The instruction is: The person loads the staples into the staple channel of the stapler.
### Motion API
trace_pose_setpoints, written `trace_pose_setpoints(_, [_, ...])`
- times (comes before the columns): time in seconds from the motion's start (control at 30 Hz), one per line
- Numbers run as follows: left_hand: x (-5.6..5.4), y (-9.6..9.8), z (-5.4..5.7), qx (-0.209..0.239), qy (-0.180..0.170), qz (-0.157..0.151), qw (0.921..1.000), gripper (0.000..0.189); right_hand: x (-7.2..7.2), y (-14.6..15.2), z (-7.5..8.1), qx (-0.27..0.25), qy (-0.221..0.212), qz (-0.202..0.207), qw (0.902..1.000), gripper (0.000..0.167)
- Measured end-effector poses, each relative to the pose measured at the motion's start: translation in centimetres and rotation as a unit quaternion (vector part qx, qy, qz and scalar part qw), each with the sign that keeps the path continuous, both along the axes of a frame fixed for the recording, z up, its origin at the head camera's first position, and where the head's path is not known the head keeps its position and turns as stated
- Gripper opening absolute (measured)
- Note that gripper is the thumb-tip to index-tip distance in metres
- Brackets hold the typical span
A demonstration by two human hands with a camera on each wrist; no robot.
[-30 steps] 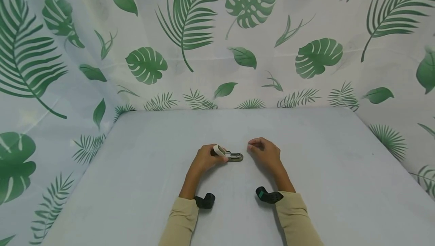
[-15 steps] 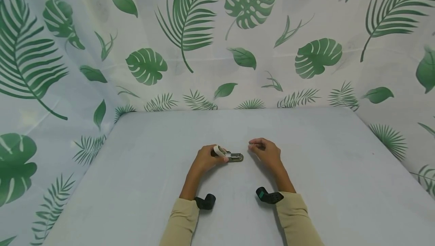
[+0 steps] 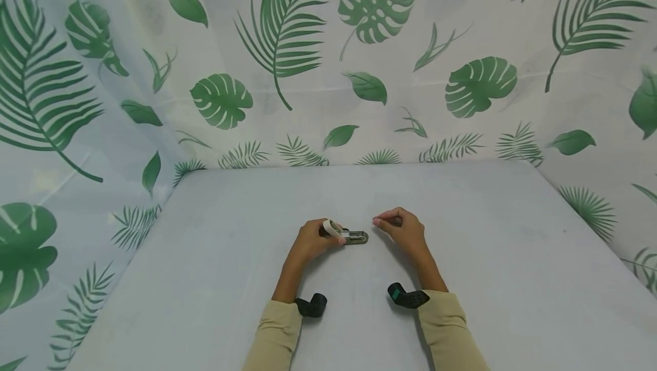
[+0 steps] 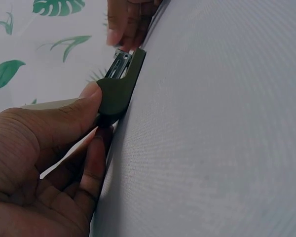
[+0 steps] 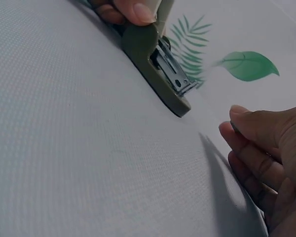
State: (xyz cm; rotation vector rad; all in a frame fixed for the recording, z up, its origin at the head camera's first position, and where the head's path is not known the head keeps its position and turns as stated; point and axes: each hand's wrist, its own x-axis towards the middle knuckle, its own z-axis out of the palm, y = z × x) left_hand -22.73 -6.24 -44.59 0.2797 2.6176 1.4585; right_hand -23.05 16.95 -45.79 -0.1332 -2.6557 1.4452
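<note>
An olive-green stapler (image 3: 355, 237) lies on the white table with its cream top cover (image 3: 331, 227) swung up and back, baring the metal staple channel (image 5: 173, 69). My left hand (image 3: 309, 239) grips its hinge end, thumb on the green side in the left wrist view. To the right of the stapler's front end, and apart from it, is my right hand (image 3: 405, 233). Its thumb and index fingertip pinch a small dark piece (image 5: 235, 127), mostly hidden by the fingers; its kind cannot be told. The other right fingers are curled beneath.
The white table (image 3: 205, 245) spreads out around both hands. Behind it and at both sides hangs a white curtain (image 3: 308, 126) printed with green leaves. Black wrist cameras (image 3: 408, 296) sit at both sleeve cuffs. A tiny dark speck (image 3: 564, 231) shows at the table's right.
The right fingertips have shifted very slightly, now a little closer together. The left hand and the opened stapler have stayed in place.
</note>
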Motion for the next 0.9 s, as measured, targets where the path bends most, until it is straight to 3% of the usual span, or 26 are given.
trace_pose_setpoints(0.27, [-0.04,0.12,0.0,0.006,-0.005,0.0,1.0,0.028,-0.22,-0.01,-0.2,0.018,0.028,0.013,0.9994,0.033])
trace_pose_setpoints(0.6, [-0.03,0.01,0.06,0.007,-0.009,0.001,0.9999,0.028,-0.15,0.24,-0.06,0.009,0.022,0.037,0.999,0.029])
trace_pose_setpoints(0.9, [-0.03,0.0,0.04,0.011,-0.009,0.004,0.9999,0.028,-0.16,0.11,-0.21,0.015,0.025,0.03,0.9991,0.026])
